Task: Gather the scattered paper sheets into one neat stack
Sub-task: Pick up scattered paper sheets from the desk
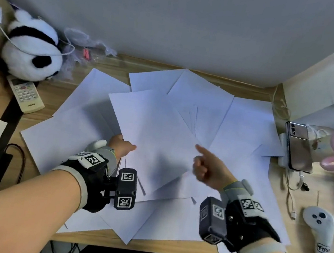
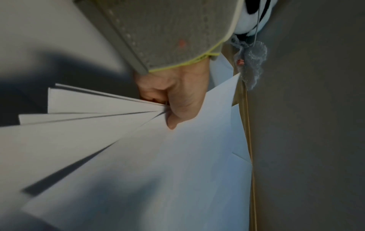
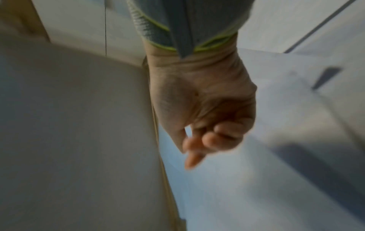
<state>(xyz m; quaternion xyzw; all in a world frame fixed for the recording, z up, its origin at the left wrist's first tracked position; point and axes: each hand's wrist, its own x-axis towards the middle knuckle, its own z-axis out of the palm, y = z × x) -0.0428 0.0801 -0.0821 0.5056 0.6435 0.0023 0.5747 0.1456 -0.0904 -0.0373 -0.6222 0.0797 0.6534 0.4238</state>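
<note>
counter (image 1: 115, 63): wood, against grey wall (image 1: 176, 20) | sheets (image 1: 245, 124) scattered | left hand (image 1: 121, 144) grip pinches fanned sheets | right hand (image 1: 207, 166) grip curled, forefinger out, empty

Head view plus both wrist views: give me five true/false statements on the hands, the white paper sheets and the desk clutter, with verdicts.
1. The left hand pinches a fanned bunch of white paper sheets. True.
2. The right hand grips a sheet. False: it holds nothing; its fingers are curled, with the index finger pointing over the paper.
3. The black-and-white plush panda lies on top of the paper. False: it sits on the wooden desk, at the far left and off the sheets.
4. The white remote control lies just in front of the panda. True.
5. All sheets are already in one neat stack. False: many loose white sheets still lie spread across the desk.
</note>
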